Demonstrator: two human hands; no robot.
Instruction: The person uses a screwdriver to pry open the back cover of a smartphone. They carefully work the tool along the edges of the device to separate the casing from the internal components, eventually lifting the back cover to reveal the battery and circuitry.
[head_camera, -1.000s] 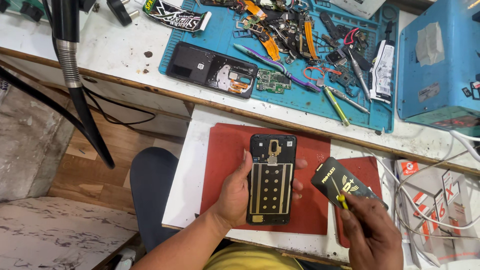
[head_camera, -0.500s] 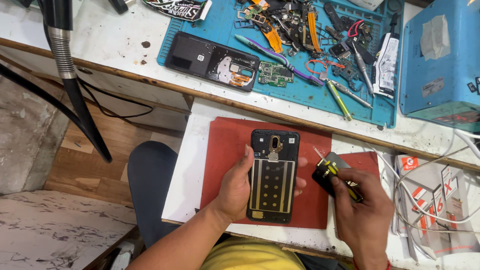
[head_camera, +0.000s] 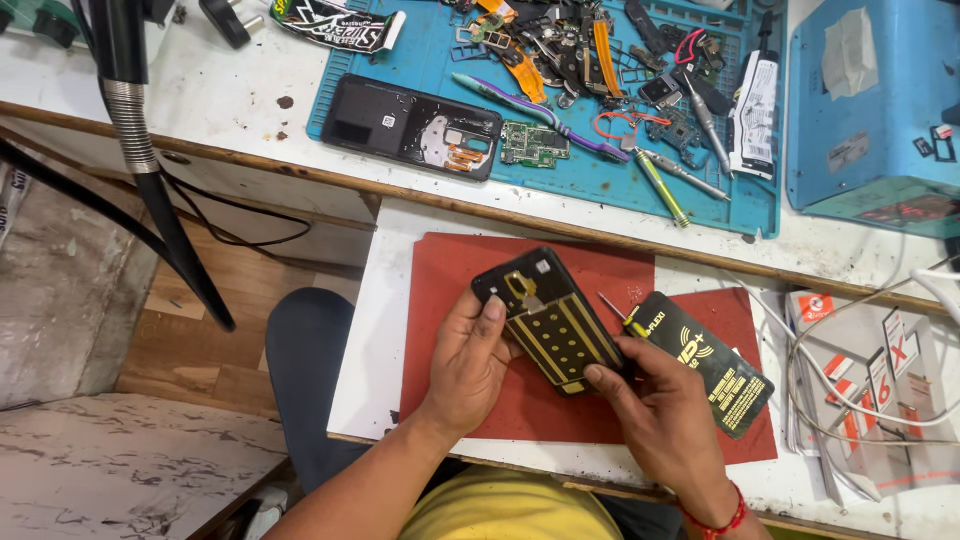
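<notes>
Head view, looking down on a repair bench (head_camera: 400, 300).

Left hand (head_camera: 465, 365): grip closed around the left edge of an opened phone body (head_camera: 550, 320), thumb lying on its upper left face, fingers hidden underneath. The phone body is black with gold-striped and dotted panels showing, tilted so its top end points up-left. It is held just above a dark red mat (head_camera: 600, 270); whether it touches the mat I cannot tell.

Right hand (head_camera: 665, 410): grip closed on a small yellow-handled screwdriver (head_camera: 620, 315), whose thin tip points up-left, just beside the phone body's right edge. The forefinger presses the phone's lower right corner. The same hand rests over a black packet with yellow print (head_camera: 720, 375), which lies on the mat to the right of the phone. A red thread band sits on the right wrist.

Further back on the bench: a blue work mat (head_camera: 610, 185) carrying a second opened phone shell (head_camera: 410, 125), a green circuit board (head_camera: 533, 145), a purple toothbrush (head_camera: 540, 110), loose flex parts and tools. A blue machine (head_camera: 870, 110) stands at the right. White cables (head_camera: 860, 400) trail over cardboard boxes at the right edge. A black flexible stand arm (head_camera: 130, 130) rises at the left.
</notes>
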